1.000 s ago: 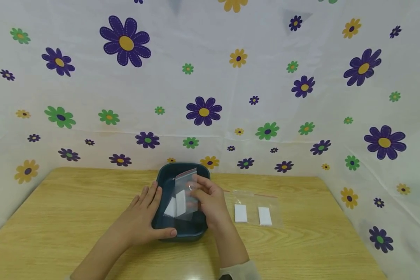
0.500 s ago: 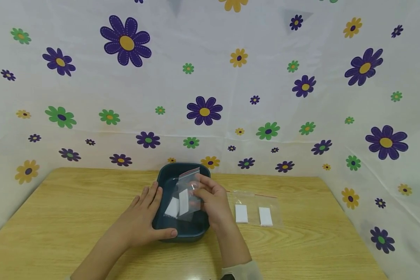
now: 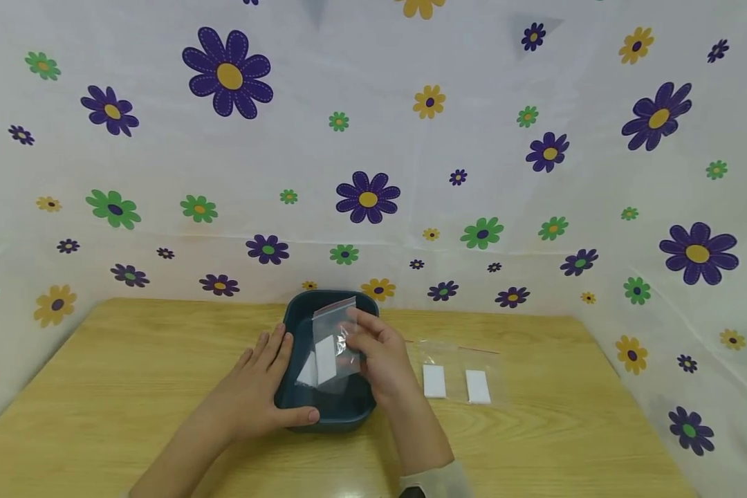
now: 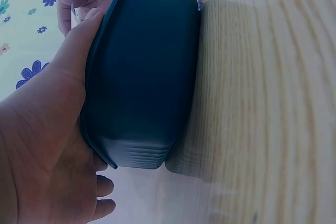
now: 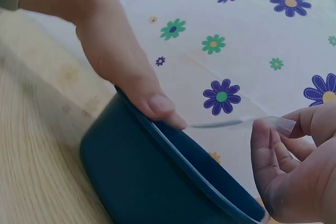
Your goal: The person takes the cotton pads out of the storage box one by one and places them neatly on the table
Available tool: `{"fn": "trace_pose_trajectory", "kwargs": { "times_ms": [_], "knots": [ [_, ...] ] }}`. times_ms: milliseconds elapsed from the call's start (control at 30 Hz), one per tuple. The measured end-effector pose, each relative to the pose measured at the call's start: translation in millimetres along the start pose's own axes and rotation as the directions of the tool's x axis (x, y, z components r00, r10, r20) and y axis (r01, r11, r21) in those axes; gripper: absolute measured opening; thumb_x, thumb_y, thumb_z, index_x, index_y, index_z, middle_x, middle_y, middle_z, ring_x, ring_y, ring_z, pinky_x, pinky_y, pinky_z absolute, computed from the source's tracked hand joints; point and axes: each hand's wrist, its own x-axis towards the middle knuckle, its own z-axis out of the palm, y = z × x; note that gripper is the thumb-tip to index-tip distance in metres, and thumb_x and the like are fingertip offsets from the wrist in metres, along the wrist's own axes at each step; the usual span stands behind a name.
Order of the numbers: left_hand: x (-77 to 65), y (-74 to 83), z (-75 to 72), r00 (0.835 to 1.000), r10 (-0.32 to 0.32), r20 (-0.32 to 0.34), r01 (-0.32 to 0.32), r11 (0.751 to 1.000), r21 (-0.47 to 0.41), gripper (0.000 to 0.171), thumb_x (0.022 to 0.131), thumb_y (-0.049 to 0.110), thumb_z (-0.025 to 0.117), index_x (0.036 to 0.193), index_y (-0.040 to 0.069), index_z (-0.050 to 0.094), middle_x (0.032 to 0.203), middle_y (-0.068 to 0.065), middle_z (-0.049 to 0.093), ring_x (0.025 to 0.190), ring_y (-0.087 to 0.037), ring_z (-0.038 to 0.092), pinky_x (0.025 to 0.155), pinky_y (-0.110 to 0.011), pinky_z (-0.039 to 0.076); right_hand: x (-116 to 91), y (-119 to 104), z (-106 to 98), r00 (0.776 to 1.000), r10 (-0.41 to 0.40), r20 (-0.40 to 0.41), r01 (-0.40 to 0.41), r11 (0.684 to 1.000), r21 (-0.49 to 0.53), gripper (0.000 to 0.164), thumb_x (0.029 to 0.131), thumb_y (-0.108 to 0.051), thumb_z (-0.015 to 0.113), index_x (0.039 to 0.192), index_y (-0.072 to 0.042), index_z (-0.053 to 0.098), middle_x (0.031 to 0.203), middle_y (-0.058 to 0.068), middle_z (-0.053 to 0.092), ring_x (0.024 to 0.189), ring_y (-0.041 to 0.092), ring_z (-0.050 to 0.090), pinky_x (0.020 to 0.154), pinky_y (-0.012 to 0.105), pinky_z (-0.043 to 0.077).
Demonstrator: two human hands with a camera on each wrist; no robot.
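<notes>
A dark teal plastic tub (image 3: 333, 420) stands on the wooden table. My left hand (image 3: 255, 387) rests on its left side, fingers extended along the rim and thumb across the near corner. My right hand (image 3: 380, 360) pinches a clear zip-lock bag (image 3: 335, 319) by its right side, tilted above the tub. Inside that bag sits a flat white block (image 3: 326, 358). Another white piece (image 3: 308, 371) shows lower in the tub, partly hidden behind the held bag. In the right wrist view the bag (image 5: 278, 125) appears edge-on between thumb and fingers over the tub (image 5: 142, 166).
Right of the tub, two more clear zip-lock bags lie flat side by side, one with a white block (image 3: 434, 382), the other with a similar white block (image 3: 478, 387). Behind the table (image 3: 162, 360) hangs a white cloth (image 3: 299, 159) printed with flowers.
My right hand shifts the held bag slightly right, then a little back left, over the tub. My left hand stays on the rim. The head view turns slightly.
</notes>
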Motion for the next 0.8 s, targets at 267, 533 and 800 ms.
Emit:
{"fn": "trace_pose_trajectory", "kwargs": {
  "times_ms": [267, 533, 800],
  "knots": [
    [-1.6, 2.5, -2.0, 1.000, 0.003, -0.005, -0.003, 1.000, 0.002, 0.131, 0.070, 0.092, 0.051, 0.157, -0.002, 0.021, 0.167, -0.020, 0.007, 0.150, -0.047, 0.014, 0.117, -0.065, 0.020, -9.4, -10.7, -20.1, 1.000, -0.018, 0.003, 0.018, 0.999, -0.041, 0.043, 0.096, -0.003, 0.059, 0.138, -0.013, 0.059, 0.130, 0.008, 0.065, 0.104, 0.015, 0.064, 0.078, 0.027, 0.059],
    [0.0, 1.1, 0.6, 1.000, -0.002, -0.002, 0.002, 1.000, -0.009, 0.131, 0.070, 0.091, 0.053, 0.157, -0.001, 0.020, 0.167, -0.020, 0.007, 0.150, -0.047, 0.012, 0.117, -0.066, 0.018, -14.8, -7.4, -40.2, 0.999, -0.011, -0.043, 0.008, 0.997, -0.075, 0.043, 0.096, -0.002, 0.059, 0.138, -0.012, 0.059, 0.127, 0.010, 0.066, 0.099, 0.017, 0.065, 0.076, 0.027, 0.060],
    [1.1, 3.4, -2.3, 1.000, 0.006, -0.012, -0.006, 1.000, -0.009, 0.129, 0.071, 0.088, 0.055, 0.157, -0.002, 0.020, 0.166, -0.021, 0.007, 0.150, -0.048, 0.013, 0.116, -0.067, 0.018, -21.8, -9.9, -51.5, 0.997, -0.017, -0.071, 0.010, 0.995, -0.100, 0.043, 0.096, -0.005, 0.060, 0.138, -0.013, 0.060, 0.130, 0.009, 0.065, 0.101, 0.017, 0.067, 0.080, 0.029, 0.059]
  ]
}}
